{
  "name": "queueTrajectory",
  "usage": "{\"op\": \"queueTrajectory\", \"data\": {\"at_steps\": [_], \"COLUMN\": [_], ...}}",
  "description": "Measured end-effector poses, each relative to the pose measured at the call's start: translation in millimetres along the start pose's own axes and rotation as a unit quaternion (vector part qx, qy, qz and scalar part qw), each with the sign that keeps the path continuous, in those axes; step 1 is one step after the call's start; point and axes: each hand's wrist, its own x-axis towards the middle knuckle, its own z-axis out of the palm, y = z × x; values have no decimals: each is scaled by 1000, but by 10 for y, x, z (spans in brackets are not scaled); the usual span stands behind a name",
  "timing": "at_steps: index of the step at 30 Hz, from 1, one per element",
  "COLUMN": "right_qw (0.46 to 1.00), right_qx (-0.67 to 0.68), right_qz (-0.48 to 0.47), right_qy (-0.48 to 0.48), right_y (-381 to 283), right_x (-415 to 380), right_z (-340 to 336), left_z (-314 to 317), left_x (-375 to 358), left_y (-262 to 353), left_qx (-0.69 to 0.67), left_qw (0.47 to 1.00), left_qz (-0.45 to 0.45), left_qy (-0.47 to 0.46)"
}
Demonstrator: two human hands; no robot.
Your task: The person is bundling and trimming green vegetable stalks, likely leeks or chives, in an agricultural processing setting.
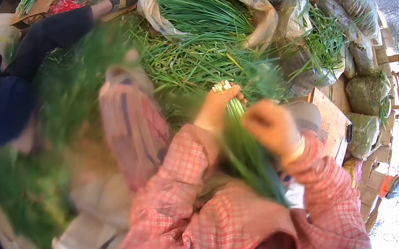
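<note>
My left hand [214,109] is closed around a bunch of green onions [237,119], just below the pale root ends, which point up and away from me. The long green leaves hang down toward my lap. Close by on the right is my right hand [270,127], its fingers curled in and blurred by motion. Whether anything is pinched in those fingers is hidden by the blur. Both forearms wear red checked sleeves.
An open plastic bag [266,18] of long green leaves [201,9] lies ahead. Loose leaves [186,67] cover the floor. Another person's dark-clothed leg [52,38] extends from the left. Filled bags [366,93] and a wooden board [329,119] are at right.
</note>
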Motion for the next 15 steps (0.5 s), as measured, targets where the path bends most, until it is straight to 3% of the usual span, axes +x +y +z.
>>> {"op": "queueTrajectory", "data": {"at_steps": [3, 5, 7, 10, 11, 12, 14, 15], "right_qw": [991, 974, 996, 985, 994, 996, 994, 992], "right_qx": [-118, -214, -48, 170, 89, 68, -48, -96], "right_qz": [-32, -19, 8, 23, 69, 38, -55, -35], "right_qy": [-54, -76, -74, -31, -14, 48, 84, 74], "right_y": [-127, -118, -188, -214, -246, -250, -23, 15], "right_x": [-369, -517, -559, -435, -341, -201, 1, 12], "right_z": [307, 526, 384, -62, -208, -245, -137, -41], "left_z": [-12, -12, -10, 84, 92, 117, 166, 168], "left_x": [45, 5, -38, -114, -124, -140, -184, -215], "left_y": [-81, -96, -62, 7, 9, 15, 37, 16], "left_qx": [24, 23, 38, 37, 34, 27, 13, -5], "left_qw": [995, 995, 997, 998, 996, 997, 999, 999], "left_qz": [7, 20, 34, 44, 52, 34, 0, 3], "left_qy": [98, 90, 56, -24, -68, -58, -38, -39]}}
